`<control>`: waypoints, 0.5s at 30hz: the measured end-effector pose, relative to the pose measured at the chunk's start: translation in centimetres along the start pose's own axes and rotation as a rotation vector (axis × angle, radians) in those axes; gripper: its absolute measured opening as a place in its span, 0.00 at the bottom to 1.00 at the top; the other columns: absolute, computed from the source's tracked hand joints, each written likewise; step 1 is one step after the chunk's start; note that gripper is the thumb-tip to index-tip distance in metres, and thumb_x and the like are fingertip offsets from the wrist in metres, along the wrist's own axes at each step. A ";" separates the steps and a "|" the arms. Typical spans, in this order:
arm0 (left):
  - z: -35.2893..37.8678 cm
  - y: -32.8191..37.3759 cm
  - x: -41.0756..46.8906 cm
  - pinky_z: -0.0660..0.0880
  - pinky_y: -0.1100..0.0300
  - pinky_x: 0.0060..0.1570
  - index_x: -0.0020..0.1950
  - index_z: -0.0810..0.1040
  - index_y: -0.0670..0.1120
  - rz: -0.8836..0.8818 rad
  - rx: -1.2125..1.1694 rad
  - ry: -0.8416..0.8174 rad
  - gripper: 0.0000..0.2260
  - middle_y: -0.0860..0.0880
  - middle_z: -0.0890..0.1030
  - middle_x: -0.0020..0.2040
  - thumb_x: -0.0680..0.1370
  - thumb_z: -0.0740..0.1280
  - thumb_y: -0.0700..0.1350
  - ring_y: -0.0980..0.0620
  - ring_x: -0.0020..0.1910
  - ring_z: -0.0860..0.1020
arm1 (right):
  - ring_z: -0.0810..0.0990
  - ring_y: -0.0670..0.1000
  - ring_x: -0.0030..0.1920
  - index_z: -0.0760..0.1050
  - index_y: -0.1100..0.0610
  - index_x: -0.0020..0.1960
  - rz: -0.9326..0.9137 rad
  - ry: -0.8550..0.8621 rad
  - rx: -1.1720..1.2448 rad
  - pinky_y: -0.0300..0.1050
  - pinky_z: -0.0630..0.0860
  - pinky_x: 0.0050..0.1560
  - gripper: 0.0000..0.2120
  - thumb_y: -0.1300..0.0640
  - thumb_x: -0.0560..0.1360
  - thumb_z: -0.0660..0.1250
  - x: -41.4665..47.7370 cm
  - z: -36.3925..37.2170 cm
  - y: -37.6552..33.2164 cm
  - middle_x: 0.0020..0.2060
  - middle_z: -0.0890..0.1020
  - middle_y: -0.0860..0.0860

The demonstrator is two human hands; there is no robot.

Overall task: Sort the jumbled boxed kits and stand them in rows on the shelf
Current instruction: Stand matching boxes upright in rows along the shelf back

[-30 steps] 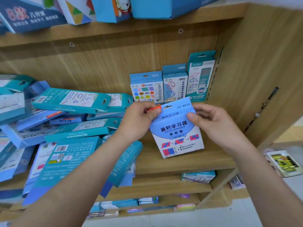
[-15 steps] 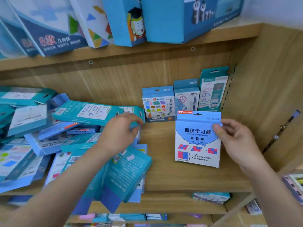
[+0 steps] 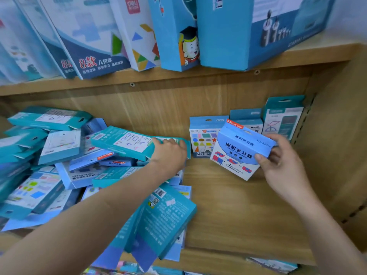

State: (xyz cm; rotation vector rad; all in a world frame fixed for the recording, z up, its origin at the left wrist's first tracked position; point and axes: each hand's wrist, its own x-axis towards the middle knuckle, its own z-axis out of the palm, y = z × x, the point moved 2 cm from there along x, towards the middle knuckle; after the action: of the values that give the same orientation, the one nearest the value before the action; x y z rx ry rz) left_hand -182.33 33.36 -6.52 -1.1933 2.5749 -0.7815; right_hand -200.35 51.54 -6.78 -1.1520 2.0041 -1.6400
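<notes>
Right hand (image 3: 282,161) pinches the glossy blue-and-white card kit box (image 3: 236,153) by its upper right corner, over the wooden shelf (image 3: 238,211). Its long axis is near upright, hang-tab end up, leaning right. Left hand (image 3: 168,153) grips a flat-lying teal carton (image 3: 127,142) atop the heap.

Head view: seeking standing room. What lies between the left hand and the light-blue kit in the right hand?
The upright coloured-shapes kit stands between the left hand and the light-blue kit, bare shelf board before it; head view shows this.
</notes>
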 end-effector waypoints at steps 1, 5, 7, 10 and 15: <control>-0.1 -0.2 -0.2 0.65 0.33 0.60 0.61 0.68 0.40 0.036 0.029 0.033 0.14 0.39 0.78 0.54 0.79 0.59 0.46 0.39 0.52 0.78 | 0.80 0.43 0.51 0.67 0.40 0.54 0.008 -0.008 -0.017 0.47 0.77 0.51 0.20 0.63 0.75 0.67 0.3 0.1 0.0 0.47 0.80 0.38; 0.8 -1.9 -1.4 0.71 0.37 0.56 0.59 0.72 0.39 0.225 0.114 0.152 0.14 0.41 0.80 0.44 0.73 0.64 0.37 0.41 0.42 0.80 | 0.80 0.42 0.49 0.66 0.35 0.52 0.022 -0.039 -0.051 0.48 0.77 0.50 0.20 0.59 0.75 0.68 0.7 0.6 0.1 0.46 0.80 0.39; 1.1 -3.0 -2.5 0.76 0.43 0.46 0.56 0.77 0.41 0.324 0.156 0.310 0.19 0.43 0.80 0.38 0.65 0.72 0.37 0.42 0.36 0.79 | 0.79 0.40 0.48 0.66 0.41 0.54 0.035 -0.056 -0.004 0.42 0.75 0.45 0.18 0.61 0.76 0.66 0.5 1.1 0.0 0.45 0.80 0.41; 1.0 -4.6 -4.5 0.74 0.50 0.41 0.57 0.77 0.45 0.418 0.135 0.463 0.19 0.46 0.79 0.41 0.66 0.71 0.42 0.44 0.42 0.77 | 0.78 0.40 0.47 0.66 0.45 0.56 0.053 -0.081 0.000 0.39 0.72 0.42 0.16 0.62 0.76 0.65 0.3 1.7 -0.1 0.44 0.79 0.40; 0.4 -7.3 -3.7 0.67 0.40 0.59 0.71 0.59 0.56 0.063 0.095 0.066 0.31 0.42 0.68 0.66 0.72 0.67 0.60 0.38 0.63 0.68 | 0.73 0.35 0.38 0.68 0.52 0.56 0.056 -0.101 -0.014 0.20 0.65 0.32 0.11 0.62 0.77 0.65 0.2 2.6 -0.9 0.41 0.78 0.46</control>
State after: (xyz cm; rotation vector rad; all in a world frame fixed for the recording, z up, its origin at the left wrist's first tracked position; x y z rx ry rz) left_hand -175.01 32.08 -3.04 -1.0715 2.5819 -0.9328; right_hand -198.37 49.67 -6.65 -1.1493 1.9699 -1.5125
